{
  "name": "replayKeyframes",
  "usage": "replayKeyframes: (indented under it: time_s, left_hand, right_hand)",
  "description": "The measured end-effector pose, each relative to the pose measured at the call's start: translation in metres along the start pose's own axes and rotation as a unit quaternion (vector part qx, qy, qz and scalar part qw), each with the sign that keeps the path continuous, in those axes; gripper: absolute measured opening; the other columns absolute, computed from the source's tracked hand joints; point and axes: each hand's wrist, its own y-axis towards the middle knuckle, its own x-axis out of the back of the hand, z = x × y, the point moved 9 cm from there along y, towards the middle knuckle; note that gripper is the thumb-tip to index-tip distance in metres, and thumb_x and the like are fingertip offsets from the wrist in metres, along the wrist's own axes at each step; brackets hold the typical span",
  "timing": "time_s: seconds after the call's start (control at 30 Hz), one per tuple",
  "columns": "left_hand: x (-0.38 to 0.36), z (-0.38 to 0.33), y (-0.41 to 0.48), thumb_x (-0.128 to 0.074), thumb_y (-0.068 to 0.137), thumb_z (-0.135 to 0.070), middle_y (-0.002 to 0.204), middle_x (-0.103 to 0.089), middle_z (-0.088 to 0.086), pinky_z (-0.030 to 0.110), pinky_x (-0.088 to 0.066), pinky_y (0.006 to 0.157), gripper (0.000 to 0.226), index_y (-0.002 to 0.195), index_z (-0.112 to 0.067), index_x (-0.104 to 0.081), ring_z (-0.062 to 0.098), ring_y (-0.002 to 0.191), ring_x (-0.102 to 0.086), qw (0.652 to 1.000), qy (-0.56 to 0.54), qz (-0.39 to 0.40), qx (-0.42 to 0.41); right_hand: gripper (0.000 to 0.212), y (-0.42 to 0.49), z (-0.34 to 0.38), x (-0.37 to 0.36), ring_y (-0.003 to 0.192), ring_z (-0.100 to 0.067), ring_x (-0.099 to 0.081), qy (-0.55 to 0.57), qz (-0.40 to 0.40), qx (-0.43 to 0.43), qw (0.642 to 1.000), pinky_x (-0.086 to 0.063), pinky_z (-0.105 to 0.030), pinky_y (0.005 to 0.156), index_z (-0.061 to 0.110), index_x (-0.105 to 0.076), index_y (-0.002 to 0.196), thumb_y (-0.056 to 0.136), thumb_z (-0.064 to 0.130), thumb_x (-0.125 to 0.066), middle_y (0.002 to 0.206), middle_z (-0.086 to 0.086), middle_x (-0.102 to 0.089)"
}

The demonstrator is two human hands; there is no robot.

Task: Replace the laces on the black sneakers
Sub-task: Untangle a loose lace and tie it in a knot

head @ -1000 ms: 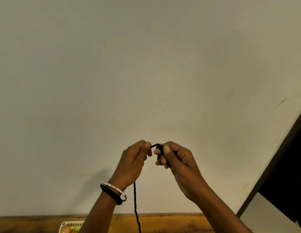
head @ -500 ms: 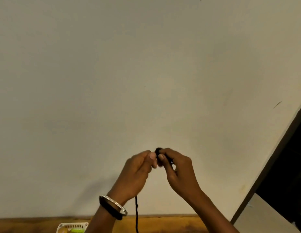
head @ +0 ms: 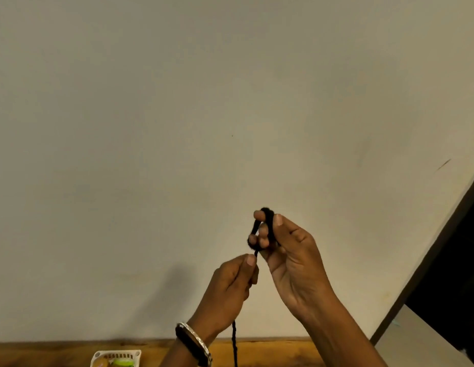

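Both hands are raised in front of a plain wall. A black lace (head: 267, 223) is wound in a small coil around the fingertips of my right hand (head: 289, 255), with the thumb pressing on it. From the coil the lace drops a short way into my left hand (head: 233, 287), which pinches it between thumb and forefinger just below. The rest of the lace hangs from that hand straight down past the bottom edge. My left wrist carries a silver bangle and a black band. No sneakers are in view.
A wooden tabletop (head: 58, 353) runs along the bottom edge. A small white basket (head: 97, 357) with yellow and green items sits on it at lower left. A dark door frame (head: 442, 247) slants up the right side.
My hands have come apart: the right hand has risen with the coil on its fingers, and the left hand has slid down the lace below it.
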Motion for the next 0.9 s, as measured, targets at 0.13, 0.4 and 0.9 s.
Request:
replayKeyframes:
  time_s: [0.13, 0.4, 0.9]
  left_hand:
    - [0.006, -0.005, -0.005, -0.035, 0.097, -0.056, 0.057, -0.041, -0.010, 0.026, -0.036, 0.057, 0.048, 0.074, -0.019, -0.053, 0.010, 0.054, -0.036, 0.999, 0.024, 0.033, -0.004]
    - [0.073, -0.026, -0.003, -0.038, 0.094, -0.066, 0.054, -0.041, -0.009, 0.027, -0.034, 0.053, 0.055, 0.071, -0.019, -0.054, 0.011, 0.052, -0.036, 0.996, 0.061, -0.042, -0.049]
    - [0.024, -0.002, -0.013, -0.037, 0.100, -0.052, 0.055, -0.037, -0.007, 0.028, -0.035, 0.056, 0.045, 0.074, -0.019, -0.053, 0.010, 0.051, -0.034, 0.998, -0.053, 0.015, 0.037]
  right_hand:
    - [0.021, 0.003, 0.019, 0.008, 0.092, -0.015, -0.073, -0.321, -0.018, 0.166, 0.932, -0.057, -0.025, 0.088, 0.017, -0.071, 0.114, 0.098, 0.019, -0.058, 0.095, 0.002, -0.077]
    - [0.025, -0.025, -0.034, -0.011, 0.079, -0.015, -0.062, -0.504, 0.158, 0.146, 0.836, -0.052, -0.030, 0.072, 0.025, -0.066, 0.105, 0.108, 0.027, -0.042, 0.083, 0.009, -0.064]
    - [0.025, -0.008, -0.022, -0.017, 0.102, -0.009, -0.069, -0.503, 0.113, 0.247, 0.820, -0.055, -0.024, 0.085, 0.018, -0.065, 0.123, 0.107, 0.016, -0.046, 0.108, 0.009, -0.072]
